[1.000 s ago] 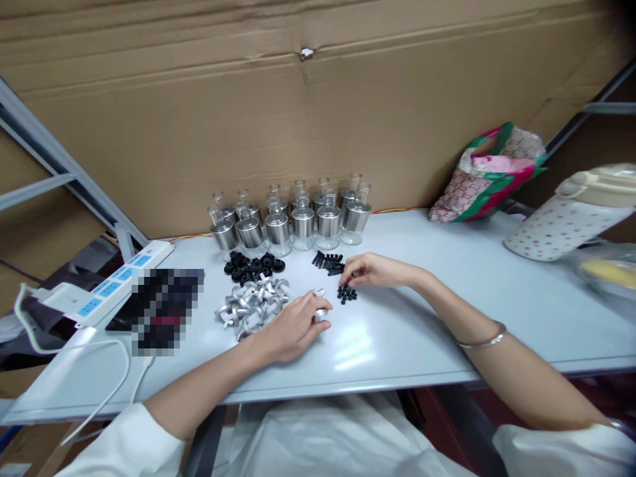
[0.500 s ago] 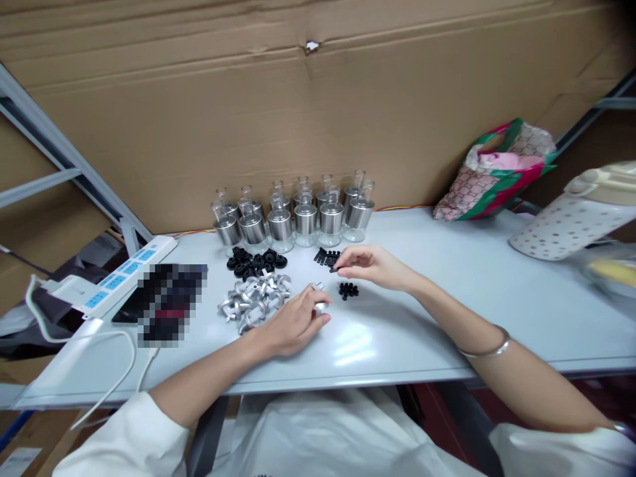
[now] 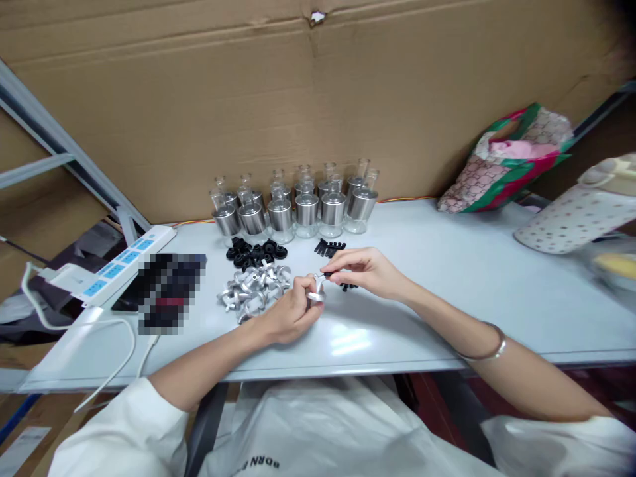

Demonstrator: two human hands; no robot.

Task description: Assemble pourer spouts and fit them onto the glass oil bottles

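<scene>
My left hand (image 3: 291,315) is closed around a silver bottle spout (image 3: 317,295) with a round flange, its narrow end pointing up and right. Between the thumb and fingers of my right hand (image 3: 372,273) is a small black plastic piece (image 3: 327,273), which meets the spout's narrow end. Left of my left hand lies a heap of silver spouts (image 3: 253,291), and behind it a pile of black round stoppers (image 3: 256,252). A row of small black strips (image 3: 328,248) lies beyond my right hand. Small black caps (image 3: 349,287) are partly hidden under that hand.
Glass bottles with steel sleeves (image 3: 307,209) stand in two rows against the cardboard wall (image 3: 238,99). At left are a white power strip (image 3: 126,265), a cable and a blurred dark object (image 3: 169,295). A patterned bag (image 3: 501,165) and a dotted tumbler (image 3: 571,218) are at right.
My right hand has moved left and slightly down from the black strips, bringing the black piece to the spout. My left hand has turned the spout up between its fingers.
</scene>
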